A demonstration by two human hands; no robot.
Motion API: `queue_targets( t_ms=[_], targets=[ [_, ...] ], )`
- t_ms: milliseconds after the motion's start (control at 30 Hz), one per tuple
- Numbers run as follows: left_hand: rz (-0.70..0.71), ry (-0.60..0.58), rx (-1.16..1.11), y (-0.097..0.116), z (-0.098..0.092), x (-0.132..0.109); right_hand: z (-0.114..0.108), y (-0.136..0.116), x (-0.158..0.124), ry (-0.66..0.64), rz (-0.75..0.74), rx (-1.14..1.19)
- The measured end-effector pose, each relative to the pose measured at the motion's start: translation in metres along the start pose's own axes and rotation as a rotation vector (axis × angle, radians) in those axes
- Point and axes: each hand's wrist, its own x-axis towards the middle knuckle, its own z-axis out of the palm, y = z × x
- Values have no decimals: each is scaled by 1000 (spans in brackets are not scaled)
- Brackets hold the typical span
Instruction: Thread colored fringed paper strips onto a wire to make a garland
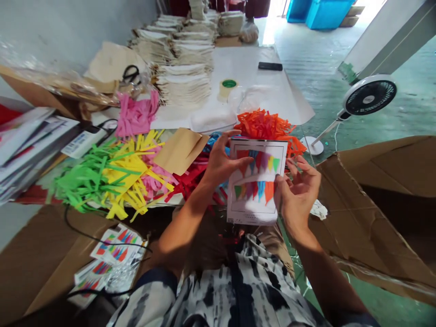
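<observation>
Lower left: a loose stack of white pennant-printed cards (pixel 114 249) is laid on brown cardboard. Centre: a white card printed with coloured pennants (pixel 256 200) is gripped at both side edges, by the left hand (pixel 220 162) and the right hand (pixel 297 193). Just behind it, orange shredded paper strips (pixel 265 125) are piled. Centre left: green paper strips (pixel 80 175) and yellow paper strips (pixel 131 175). Upper centre: a green-cored tape roll (pixel 227 87).
</observation>
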Motion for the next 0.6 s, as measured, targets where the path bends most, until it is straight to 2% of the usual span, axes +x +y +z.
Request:
queue_targets(
  t_ms=[100,167,300,400,500,600],
  targets=[
    [12,-15,-124,17,-4,-29,-9,-20,-5,-9,-18,43],
    [-6,-73,-179,25,-3,-48,-17,-31,-3,-34,-58,53],
    [-76,-220,-249,30,1,-84,-32,-51,-4,-138,-152,18],
    [-117,-296,-261,29,2,-108,-42,-63,-19,-211,-117,18],
    [-51,-302,-159,26,3,-127,-49,-67,-45,-211,-61,21],
    [101,-305,-12,21,7,-139,-54,-65,-69,-209,-46,64]
  ],
)
